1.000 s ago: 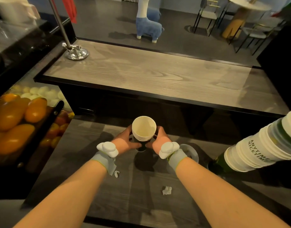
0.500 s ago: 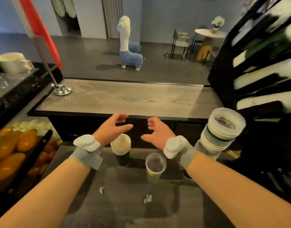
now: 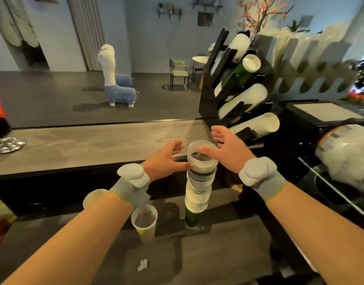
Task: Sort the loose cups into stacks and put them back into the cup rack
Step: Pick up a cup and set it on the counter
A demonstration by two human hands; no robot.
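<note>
The black slotted cup rack [image 3: 210, 93] at the far right of the upper counter already carried several slanted rows of nested cups, white ones and a dark green one, their open mouths pointing up and toward the camera. So part of the job looked done. What seemed left stood on the dark wood-grain worktop [image 3: 218, 249] below: a tall stack of clear plastic and white printed cups on a dark green base cup [image 3: 198, 182], a single translucent plastic cup with a yellowish bottom [image 3: 144, 222] just to its left, and a cream paper cup [image 3: 92, 197] further left, mostly hidden behind the left forearm. A small scrap of white paper [image 3: 142, 265] lay on the worktop nearer the camera. By my judgement the sorting was well along, but the tall stack had not yet gone into the rack and the two single cups were still unstacked.

Both hands were open and held nothing. The left hand [image 3: 164, 161] was spread with its fingers curled toward the stack's top rim, its fingertips at or almost at the rim on the left side; actual contact could not be told. The right hand [image 3: 226, 150] was flat and spread, its thumb lying across the mouth of the top cup, seemingly above it. The stack thus stood between the two hands, its upper end flanked by them, with the rack just beyond the right hand.
</note>
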